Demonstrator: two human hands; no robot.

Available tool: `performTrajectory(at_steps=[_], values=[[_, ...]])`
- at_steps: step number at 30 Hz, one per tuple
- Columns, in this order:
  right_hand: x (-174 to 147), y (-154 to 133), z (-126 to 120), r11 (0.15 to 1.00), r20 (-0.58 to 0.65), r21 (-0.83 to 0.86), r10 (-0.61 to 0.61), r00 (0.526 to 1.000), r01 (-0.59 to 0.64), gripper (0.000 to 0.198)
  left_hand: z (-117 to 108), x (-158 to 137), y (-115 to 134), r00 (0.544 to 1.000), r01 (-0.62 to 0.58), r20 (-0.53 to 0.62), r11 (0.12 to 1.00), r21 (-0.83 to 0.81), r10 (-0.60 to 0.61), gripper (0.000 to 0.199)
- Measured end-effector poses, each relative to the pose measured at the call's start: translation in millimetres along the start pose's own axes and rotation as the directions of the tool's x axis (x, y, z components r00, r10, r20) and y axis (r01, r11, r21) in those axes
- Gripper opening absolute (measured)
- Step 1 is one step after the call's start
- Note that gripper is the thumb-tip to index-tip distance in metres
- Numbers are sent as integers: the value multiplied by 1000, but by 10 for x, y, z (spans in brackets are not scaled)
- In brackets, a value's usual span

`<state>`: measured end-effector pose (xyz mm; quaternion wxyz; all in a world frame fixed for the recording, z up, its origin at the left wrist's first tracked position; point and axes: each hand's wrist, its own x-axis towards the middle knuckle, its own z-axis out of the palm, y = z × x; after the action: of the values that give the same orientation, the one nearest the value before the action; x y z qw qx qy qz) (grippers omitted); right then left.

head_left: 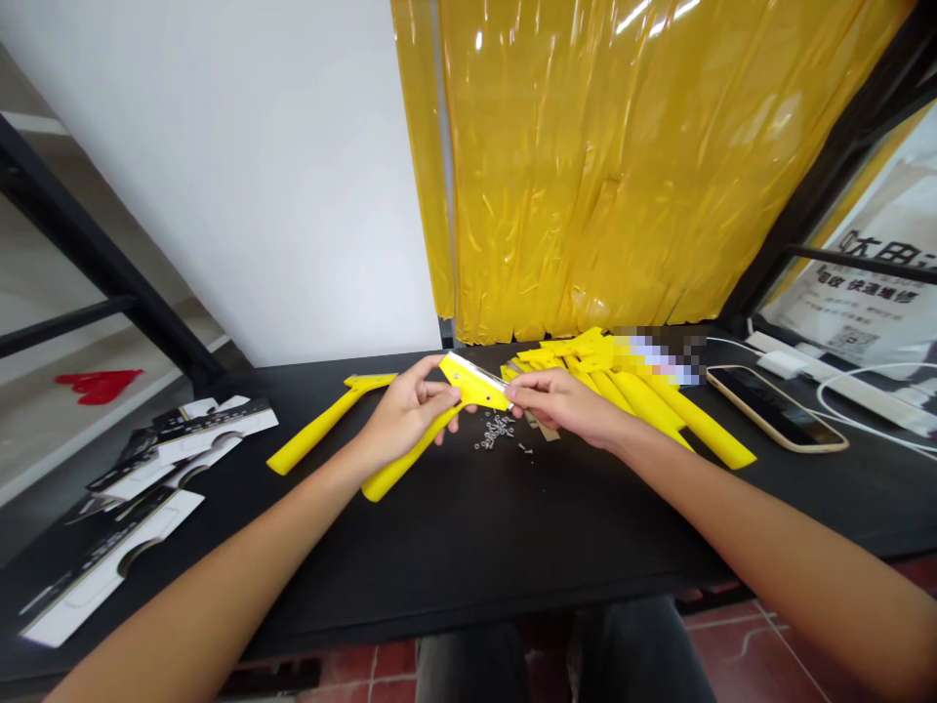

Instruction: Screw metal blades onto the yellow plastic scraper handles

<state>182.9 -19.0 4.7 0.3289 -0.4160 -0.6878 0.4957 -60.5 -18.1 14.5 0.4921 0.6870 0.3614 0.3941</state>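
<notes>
My left hand (410, 405) is closed around the neck of a yellow scraper (474, 385), its thumb on the triangular head. A shiny metal strip runs along the head's upper edge, and the handle slants down to the left. With fingers pinched, my right hand (563, 400) grips the right end of the head, by the strip; the fingertips partly cover that corner. On the black table below the head lies a heap of small metal screws and nuts (498, 430). Another yellow scraper (311, 430) rests to the left of my left hand.
A pile of yellow scrapers (622, 386) lies at the back right, beside a phone (777, 408) and a white power strip (871, 386) with cables. Black and white cardboard pieces (168, 478) are scattered at left. A yellow plastic curtain (586, 176) hangs behind the table (468, 557).
</notes>
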Motion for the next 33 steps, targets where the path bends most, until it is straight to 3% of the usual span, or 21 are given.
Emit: performTrajectory(at_steps=[3,5,7,9,12,14,16,19,21,25,28,31,33], values=[[7,5,9,1000,-1,20,-6,1000,6,31,-16,-13,-35,999,-28,-24,988,149,32,61],[21,33,33,1000,-25,20,2,1000,-1,33,-14,-28,-43,994,-70,-56,933,353,96,63],[36,60,68,998,-56,50,34,998,-31,36,5,-52,-35,977,-87,-100,785,613,187,64],[44,70,110,994,-70,99,61,996,-54,38,35,-82,-22,957,-58,-111,552,832,267,69],[40,57,165,987,-50,155,60,997,-51,39,63,-119,-25,955,-39,-31,228,973,296,68],[42,55,179,987,-23,157,46,999,-42,38,56,-125,-43,963,-55,22,118,991,270,56],[57,78,156,998,-88,65,-20,996,26,41,36,-117,-65,968,-66,42,88,994,248,49],[102,148,46,942,-238,-297,-228,944,153,50,8,-96,-91,967,-62,35,102,993,251,44],[127,190,-53,843,-169,-502,-315,934,193,49,-5,-84,-94,962,-60,15,156,986,271,39],[135,224,-186,707,61,-656,-298,953,263,21,-41,-62,-42,966,-19,-67,328,944,250,35],[128,239,-200,664,197,-676,-254,947,319,11,-77,-41,34,986,28,-113,551,834,120,34],[138,267,-180,642,219,-697,-235,947,320,8,-95,-24,86,993,112,-79,830,546,-83,30],[152,290,-162,636,223,-701,-235,946,323,6,-94,-18,95,984,174,-22,913,368,-179,26]])
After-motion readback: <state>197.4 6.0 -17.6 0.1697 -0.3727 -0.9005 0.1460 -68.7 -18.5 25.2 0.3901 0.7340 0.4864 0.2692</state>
